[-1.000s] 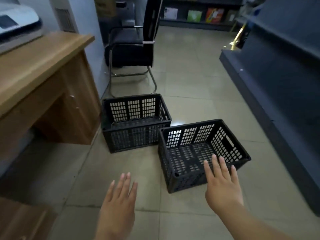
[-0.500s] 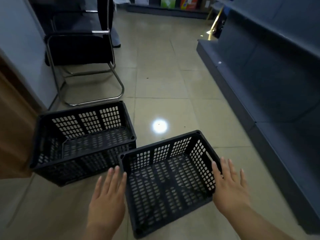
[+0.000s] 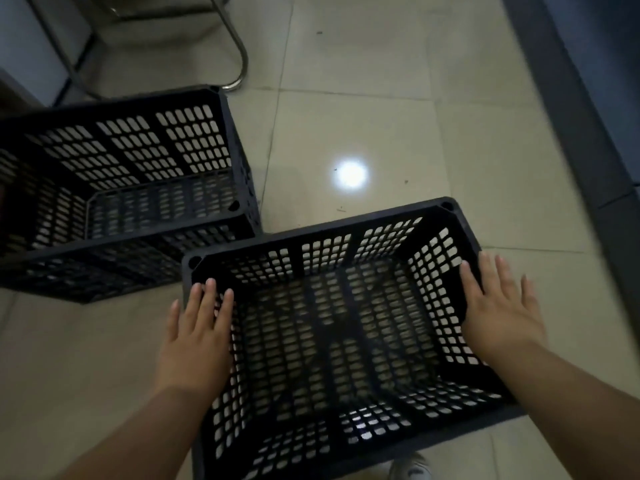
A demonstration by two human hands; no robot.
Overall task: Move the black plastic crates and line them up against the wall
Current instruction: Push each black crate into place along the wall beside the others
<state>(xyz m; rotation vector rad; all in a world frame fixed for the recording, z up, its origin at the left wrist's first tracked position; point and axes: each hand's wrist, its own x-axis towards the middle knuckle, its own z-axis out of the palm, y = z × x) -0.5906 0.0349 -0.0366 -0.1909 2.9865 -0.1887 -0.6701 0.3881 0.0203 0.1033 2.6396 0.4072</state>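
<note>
Gripping nothing yet: left hand [image 3: 195,341] and right hand [image 3: 498,310] flat, fingers straight, at the side rims of the near crate [image 3: 329,233] on the floor. Probably reaching to grasp; next, curl onto both rims and lift. Just beyond, second crate [image 3: 121,161], nearer the wall [image 3: 20,39].

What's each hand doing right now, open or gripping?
Left hand: open, fingers straight, at the near crate's left rim.
Right hand: open, fingers straight, at its right rim.

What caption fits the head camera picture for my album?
Open left hand and right hand at the side rims of the near crate, the second crate beside it.
</note>
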